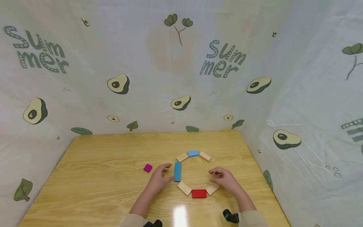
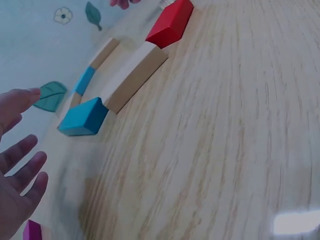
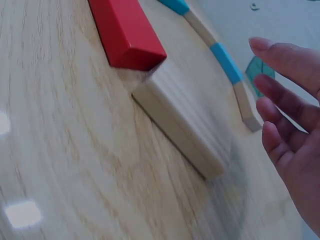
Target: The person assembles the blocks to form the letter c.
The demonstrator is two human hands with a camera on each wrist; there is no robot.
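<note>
Wooden blocks lie in a ring on the table, with a gap on its right side. My left hand (image 1: pixel 160 179) is beside the long blue block (image 1: pixel 177 171) at the ring's left, fingers loosely bent and apart from it in the left wrist view. My right hand (image 1: pixel 224 179) hovers at the gap, holding nothing, just above a plain wood block (image 1: pixel 212 189). A red block (image 1: pixel 199 193) forms the near side, joined by another plain block (image 1: pixel 184 188). At the far side a smaller blue block (image 1: pixel 193 153) sits between two plain blocks (image 1: pixel 205 156).
A magenta block (image 1: pixel 147 168) lies alone to the left of my left hand. The wooden table (image 1: pixel 107 176) meets a printed cloth (image 1: pixel 147 104) at its back and sides. Glare shines on the tabletop in front of the red block.
</note>
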